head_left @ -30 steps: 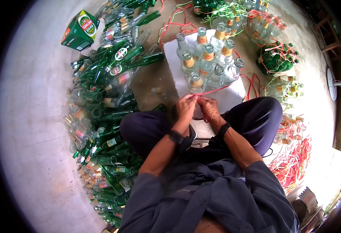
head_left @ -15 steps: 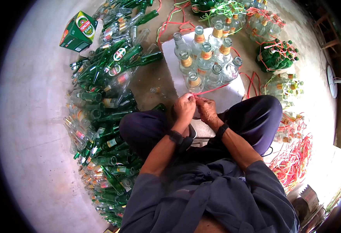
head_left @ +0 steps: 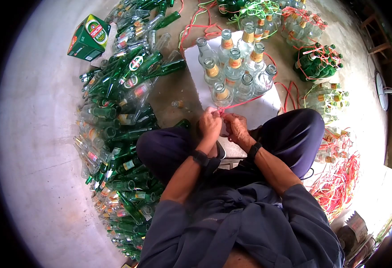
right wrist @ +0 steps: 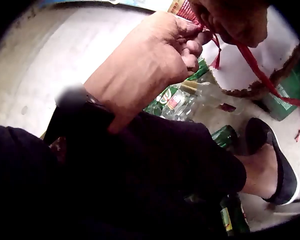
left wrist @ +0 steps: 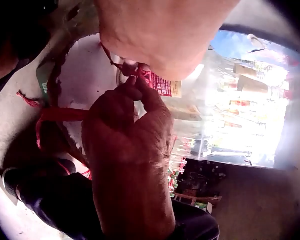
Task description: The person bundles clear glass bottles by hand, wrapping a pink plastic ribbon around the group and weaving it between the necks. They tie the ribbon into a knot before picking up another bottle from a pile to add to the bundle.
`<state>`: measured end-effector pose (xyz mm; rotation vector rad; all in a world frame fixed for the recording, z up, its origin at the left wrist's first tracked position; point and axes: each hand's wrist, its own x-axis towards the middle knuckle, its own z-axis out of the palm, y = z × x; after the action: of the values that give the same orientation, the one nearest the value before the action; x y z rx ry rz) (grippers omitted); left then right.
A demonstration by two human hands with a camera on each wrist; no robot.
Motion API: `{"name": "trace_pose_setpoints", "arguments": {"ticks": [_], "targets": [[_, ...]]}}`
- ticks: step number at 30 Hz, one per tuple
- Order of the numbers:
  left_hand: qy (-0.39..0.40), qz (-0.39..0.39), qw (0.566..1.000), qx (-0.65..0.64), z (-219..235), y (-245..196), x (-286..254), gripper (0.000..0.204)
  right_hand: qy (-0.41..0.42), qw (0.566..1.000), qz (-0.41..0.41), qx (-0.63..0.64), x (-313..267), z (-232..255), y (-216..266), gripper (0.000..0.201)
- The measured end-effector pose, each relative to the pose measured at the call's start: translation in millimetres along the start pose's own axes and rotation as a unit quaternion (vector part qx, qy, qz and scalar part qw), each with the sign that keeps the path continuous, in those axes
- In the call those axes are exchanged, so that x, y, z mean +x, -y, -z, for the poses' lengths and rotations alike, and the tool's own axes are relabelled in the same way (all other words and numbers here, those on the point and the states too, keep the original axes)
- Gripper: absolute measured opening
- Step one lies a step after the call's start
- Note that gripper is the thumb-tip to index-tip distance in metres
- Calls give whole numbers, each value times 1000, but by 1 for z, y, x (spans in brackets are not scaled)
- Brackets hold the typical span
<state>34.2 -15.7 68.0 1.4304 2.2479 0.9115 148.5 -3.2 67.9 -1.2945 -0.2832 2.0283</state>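
Several clear glass bottles [head_left: 235, 68] with orange neck labels stand upright in a tight cluster on a white board [head_left: 265, 107]. A red plastic ribbon [head_left: 246, 103] runs round the near side of the cluster. At the front bottle, my left hand [head_left: 210, 126] and right hand [head_left: 237, 127] meet, both pinching the ribbon. In the left wrist view, the right hand [left wrist: 127, 132] has thumb and fingertips together at the ribbon, close to a bottle's red label [left wrist: 161, 86]. The right wrist view shows the left hand [right wrist: 152, 55] with curled fingers; a length of ribbon [right wrist: 255, 67] hangs beside it.
Many green and clear bottles [head_left: 124, 134] lie piled at left, with a green carton [head_left: 90, 38] behind them. Tied bundles of green bottles [head_left: 317, 62] and clear bottles [head_left: 304, 29] stand at right. A tangle of red ribbon [head_left: 337, 185] lies near my right knee.
Both hands stay together at the front bottle, shifting slightly at the ribbon. The whole scene has drifted a little in the head view; the bottles keep their arrangement.
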Motion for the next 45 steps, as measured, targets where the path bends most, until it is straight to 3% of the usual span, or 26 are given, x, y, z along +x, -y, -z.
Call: {"name": "trace_pose_setpoints", "arguments": {"ticks": [2, 5, 9, 12, 14, 15, 17, 18, 20, 23, 26, 29, 31, 35, 38, 40, 45], "targets": [[32, 80, 994, -62, 2, -3, 0, 14, -4, 1000, -3, -8, -2, -1, 1, 17], [38, 93, 987, -127, 1, 3, 1, 15, 1, 1000, 4, -14, -1, -2, 1, 17], [43, 70, 989, -123, 3, 8, 6, 21, -8, 998, 7, -54, -2, -4, 5, 16], [45, 111, 978, -172, 1, 7, 12, 20, -22, 997, 4, -69, -4, -4, 8, 15], [48, 183, 937, -293, -2, 5, 14, 17, -33, 996, 8, -79, -3, -2, 7, 15], [49, 184, 937, -293, -7, 10, 16, 17, -33, 996, 18, -83, -2, 0, 5, 16], [84, 266, 898, -339, -16, 20, 20, 12, -35, 995, 27, -88, 1, 6, 3, 16], [85, 268, 898, -339, -14, 17, 20, 12, -42, 994, 22, -97, -2, 6, 6, 16], [89, 322, 839, -430, -12, 11, 21, 8, -49, 993, 16, -107, -4, 7, 6, 15], [85, 347, 810, -465, -8, 3, 22, 6, -50, 990, 43, -121, -3, 9, 2, 15], [114, 353, 783, -500, 1, 3, 24, 7, -39, 983, 60, -169, -5, 11, 1, 19], [120, 334, 795, -492, 6, 7, 20, 9, -34, 984, 61, -165, -5, 10, 1, 16], [122, 331, 795, -493, 3, 15, 15, 11, -34, 991, 105, -77, -2, 10, -2, 23], [142, 317, 796, -495, 0, 23, 8, 13, -9, 994, 73, -84, 3, 13, -3, 35], [137, 299, 810, -485, 5, 8, 8, 14, -21, 984, 137, -112, 9, 15, -13, 36], [141, 296, 811, -484, 5, 5, 8, 14, -94, 967, 205, -115, 15, 16, -21, 34], [158, 327, 795, -486, 8, 0, 10, 15, -43, 968, 183, -163, 10, 20, -21, 29]]}}
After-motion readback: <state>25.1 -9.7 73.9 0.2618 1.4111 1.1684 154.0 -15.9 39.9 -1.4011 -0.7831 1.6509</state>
